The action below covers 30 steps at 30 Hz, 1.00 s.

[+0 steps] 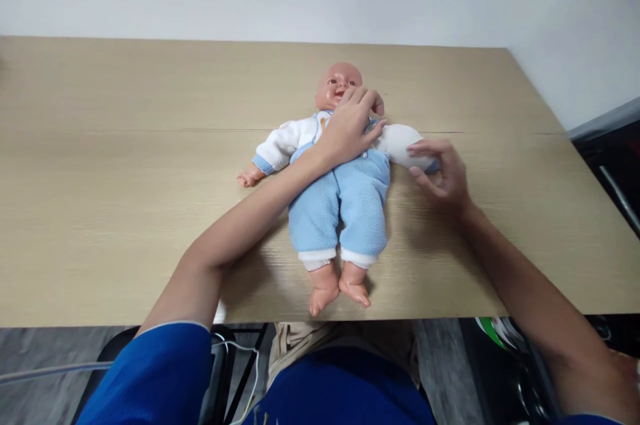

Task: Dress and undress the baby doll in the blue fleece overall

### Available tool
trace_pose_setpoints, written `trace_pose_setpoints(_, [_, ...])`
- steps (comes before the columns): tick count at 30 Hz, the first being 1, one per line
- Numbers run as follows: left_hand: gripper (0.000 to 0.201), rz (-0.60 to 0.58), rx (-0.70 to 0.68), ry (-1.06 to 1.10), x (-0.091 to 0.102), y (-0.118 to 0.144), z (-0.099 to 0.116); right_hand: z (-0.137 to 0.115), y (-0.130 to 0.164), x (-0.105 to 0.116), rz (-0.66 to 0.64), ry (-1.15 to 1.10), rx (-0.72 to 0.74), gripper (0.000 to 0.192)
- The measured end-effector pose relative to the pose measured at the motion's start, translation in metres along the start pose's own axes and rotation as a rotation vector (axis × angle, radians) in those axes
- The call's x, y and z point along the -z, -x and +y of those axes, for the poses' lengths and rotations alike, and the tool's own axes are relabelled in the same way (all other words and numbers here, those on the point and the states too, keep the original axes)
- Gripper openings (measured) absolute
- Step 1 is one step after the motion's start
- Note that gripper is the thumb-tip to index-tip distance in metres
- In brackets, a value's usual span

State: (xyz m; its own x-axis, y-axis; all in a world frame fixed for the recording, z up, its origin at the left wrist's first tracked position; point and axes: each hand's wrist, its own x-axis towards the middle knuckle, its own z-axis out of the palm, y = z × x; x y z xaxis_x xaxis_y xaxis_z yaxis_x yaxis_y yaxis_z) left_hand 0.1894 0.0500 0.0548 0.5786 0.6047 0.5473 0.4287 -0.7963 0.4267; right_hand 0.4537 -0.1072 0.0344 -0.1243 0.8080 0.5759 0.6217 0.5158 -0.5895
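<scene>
So there's a baby doll lying face up on the wooden counter, about the middle and a bit toward the right, head at the far side and bare feet hanging near the near edge. It's dressed in a light blue fleece romper with a white top.

The left hand lies flat across the doll's chest, just under the chin, fingers spread and relaxed, pressing down rather than gripping anything. The right hand is out on the right side with the fingers partly curled around the doll's white sleeve, pinching the arm near the cuff. The doll's other arm sticks out to the left, untouched.

My guess on handling: pretty light. The body looks soft and stuffed under the fleece, so it'll flop and squash if you grab it in the middle. The head, hands and feet look like hard-ish plastic, smooth and a bit slippery. The fleece gives good grip, though it may slide over the stuffing. The best hold is probably the torso under the arms, or supporting the head and back together.
</scene>
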Motion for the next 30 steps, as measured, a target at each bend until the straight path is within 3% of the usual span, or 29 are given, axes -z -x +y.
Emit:
trace_pose_setpoints(3, [0.029,-0.001,-0.034,0.007,0.009,0.002,0.011,-0.018,-0.001,-0.030,-0.135,-0.299,-0.265,0.061])
trace_pose_setpoints(6, [0.026,-0.033,-0.055,0.020,0.014,0.003,0.018,-0.020,-0.012,-0.043,-0.267,-0.460,-0.404,0.065])
trace_pose_setpoints(12, [0.037,-0.235,-0.057,0.026,0.020,0.003,0.021,-0.010,-0.031,-0.050,-0.178,-0.733,-0.550,0.067])
trace_pose_setpoints(16, [0.040,-0.346,-0.043,0.069,0.021,0.002,0.018,-0.012,-0.027,-0.059,-0.051,-0.623,-0.473,0.068])
trace_pose_setpoints(21, [0.037,-0.259,0.027,0.193,0.022,-0.004,0.016,-0.011,-0.015,-0.055,0.068,-0.311,-0.354,0.060])
trace_pose_setpoints(26, [0.044,-0.247,0.043,0.247,0.024,-0.006,0.016,-0.002,-0.010,-0.041,0.057,-0.152,-0.306,0.052])
trace_pose_setpoints(30, [0.036,-0.275,0.006,0.156,0.021,-0.001,0.017,-0.002,-0.008,-0.041,-0.052,-0.261,-0.313,0.058])
